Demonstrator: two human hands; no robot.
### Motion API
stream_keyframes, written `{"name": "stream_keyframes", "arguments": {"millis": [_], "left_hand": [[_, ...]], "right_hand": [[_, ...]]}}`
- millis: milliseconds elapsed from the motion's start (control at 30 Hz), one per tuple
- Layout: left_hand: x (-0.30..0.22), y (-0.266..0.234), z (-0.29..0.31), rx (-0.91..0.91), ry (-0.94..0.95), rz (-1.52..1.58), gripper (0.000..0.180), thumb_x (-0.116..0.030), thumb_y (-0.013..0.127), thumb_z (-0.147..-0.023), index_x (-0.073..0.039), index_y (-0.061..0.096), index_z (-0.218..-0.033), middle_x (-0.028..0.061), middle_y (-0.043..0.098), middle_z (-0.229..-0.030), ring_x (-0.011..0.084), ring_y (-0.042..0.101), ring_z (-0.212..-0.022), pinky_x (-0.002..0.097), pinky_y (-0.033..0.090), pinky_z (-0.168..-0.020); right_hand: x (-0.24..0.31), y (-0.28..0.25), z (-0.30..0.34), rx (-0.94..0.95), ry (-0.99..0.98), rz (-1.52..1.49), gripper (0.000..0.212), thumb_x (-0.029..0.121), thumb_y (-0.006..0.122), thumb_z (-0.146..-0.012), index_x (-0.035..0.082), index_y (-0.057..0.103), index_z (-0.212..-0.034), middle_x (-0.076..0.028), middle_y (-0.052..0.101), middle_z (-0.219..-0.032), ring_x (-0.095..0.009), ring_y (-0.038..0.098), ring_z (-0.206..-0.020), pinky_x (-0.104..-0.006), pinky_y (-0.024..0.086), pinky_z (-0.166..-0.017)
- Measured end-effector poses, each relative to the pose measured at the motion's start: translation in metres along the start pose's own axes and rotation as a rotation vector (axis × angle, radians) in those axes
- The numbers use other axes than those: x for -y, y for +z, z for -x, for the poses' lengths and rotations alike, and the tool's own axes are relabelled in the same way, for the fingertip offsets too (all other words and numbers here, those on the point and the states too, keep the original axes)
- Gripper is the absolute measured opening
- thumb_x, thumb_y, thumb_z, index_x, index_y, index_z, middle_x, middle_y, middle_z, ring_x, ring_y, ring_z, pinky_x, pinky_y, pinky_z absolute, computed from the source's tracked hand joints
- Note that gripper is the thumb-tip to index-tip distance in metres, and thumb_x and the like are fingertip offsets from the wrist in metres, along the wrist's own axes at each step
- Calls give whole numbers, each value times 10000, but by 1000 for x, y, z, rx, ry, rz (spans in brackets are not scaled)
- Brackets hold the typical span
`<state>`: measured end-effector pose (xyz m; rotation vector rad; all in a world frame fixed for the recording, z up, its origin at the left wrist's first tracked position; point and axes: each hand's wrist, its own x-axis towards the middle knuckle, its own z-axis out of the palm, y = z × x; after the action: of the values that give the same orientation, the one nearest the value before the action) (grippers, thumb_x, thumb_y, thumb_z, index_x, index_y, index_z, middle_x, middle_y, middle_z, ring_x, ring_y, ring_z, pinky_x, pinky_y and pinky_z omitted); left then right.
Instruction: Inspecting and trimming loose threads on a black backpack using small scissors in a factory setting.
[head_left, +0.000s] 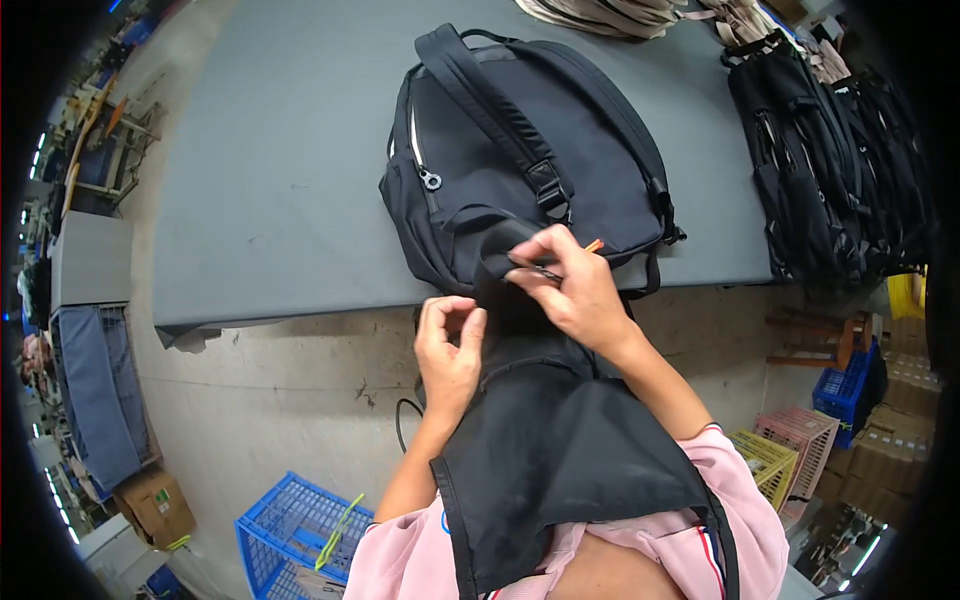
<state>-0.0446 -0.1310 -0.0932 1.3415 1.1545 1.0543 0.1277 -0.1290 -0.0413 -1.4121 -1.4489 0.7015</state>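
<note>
A black backpack point(560, 160) lies on the grey-covered table, its padded shoulder strap point(490, 105) across the upper face. A loop of black webbing strap point(490, 265) hangs at its near edge, between my hands. My right hand point(575, 290) is closed over this loop around a slim dark tool with an orange end point(595, 246); the tool's kind is hidden by my fingers. Just left of and below the webbing, my left hand point(447, 345) has its fingers curled toward the thumb. Whatever it pinches is too small to make out.
Several black backpacks point(800, 160) stand along the table's right side, with beige bags point(610, 14) at the far edge. A blue crate point(290, 525) is on the floor at lower left. Yellow point(765, 465) and pink crates point(805, 440) and a wooden stool point(830, 340) are at right.
</note>
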Motion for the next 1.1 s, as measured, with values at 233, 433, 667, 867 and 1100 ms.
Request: {"name": "stream_keyframes", "arguments": {"millis": [233, 433, 667, 867, 1100], "left_hand": [[15, 20, 1, 398, -327, 104, 279, -78, 608, -857, 24, 501, -1093, 94, 609, -978, 144, 591, -898, 252, 467, -779], [-10, 6, 9, 481, -483, 645, 256, -98, 557, -904, 23, 504, -1124, 153, 626, -973, 201, 642, -839, 282, 524, -712], [-49, 4, 11, 458, -425, 686, 407, -82, 623, -858, 41, 459, -1210, 189, 625, -979, 235, 654, -830, 291, 536, -718], [-49, 1, 10, 441, -455, 677, 380, -100, 610, -872, 43, 454, -1188, 184, 629, -977, 243, 658, -823, 306, 543, -730], [-55, 2, 8, 438, -556, 725, 386, -58, 630, -846, 47, 459, -1176, 187, 631, -923, 239, 667, -773, 275, 557, -674]], "right_hand": [[4, 28, -25, 140, -123, 253, 396, 0, 684, -723, 62, 536, -1085, -93, 553, -758, -215, 579, -625, -309, 481, -589], [-4, 12, -31, -10, 148, -113, 198, -18, 629, -760, 22, 577, -946, -88, 560, -729, -179, 549, -603, -283, 450, -577], [14, -1, 4, -64, 53, 250, 225, 10, 615, -794, 10, 564, -1013, -81, 563, -870, -161, 565, -712, -265, 464, -708], [16, -29, 44, -39, 55, 217, 262, 50, 700, -713, 46, 591, -951, -59, 563, -804, -171, 560, -600, -280, 442, -539], [12, -35, 56, 21, -100, 218, 289, 38, 712, -689, 44, 617, -962, -74, 574, -764, -193, 579, -613, -291, 469, -546]]}}
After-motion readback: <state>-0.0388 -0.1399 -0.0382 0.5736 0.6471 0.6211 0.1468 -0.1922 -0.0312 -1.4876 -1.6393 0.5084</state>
